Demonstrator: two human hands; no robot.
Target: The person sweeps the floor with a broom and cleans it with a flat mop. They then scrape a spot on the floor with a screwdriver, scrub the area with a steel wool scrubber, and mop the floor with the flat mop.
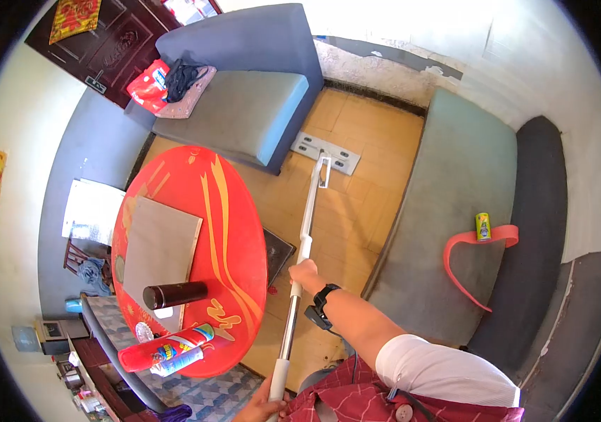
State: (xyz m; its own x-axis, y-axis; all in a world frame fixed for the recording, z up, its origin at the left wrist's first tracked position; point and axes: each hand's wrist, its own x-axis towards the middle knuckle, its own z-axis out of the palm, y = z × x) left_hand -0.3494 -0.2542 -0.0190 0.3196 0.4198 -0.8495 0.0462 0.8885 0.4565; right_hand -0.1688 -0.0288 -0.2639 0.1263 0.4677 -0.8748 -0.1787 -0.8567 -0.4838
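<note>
A white and silver mop pole (289,330) runs from the bottom centre up to a flat white mop head (326,152), which lies on the yellow floor between the sofa and the green-grey bench. My right hand (304,273), with a black watch on the wrist, is wrapped round the middle of the pole. Lower down, my left hand (261,403) is closed round the white grip at the pole's end. Both hands are just right of the red oval table (244,246).
On the table are a grey board (160,246), a dark bottle (175,294) and a red spray can (167,347). A blue-grey sofa (230,112) holds bags. The bench (413,281) bears a yellow-green can (482,227) and a pink band (455,274).
</note>
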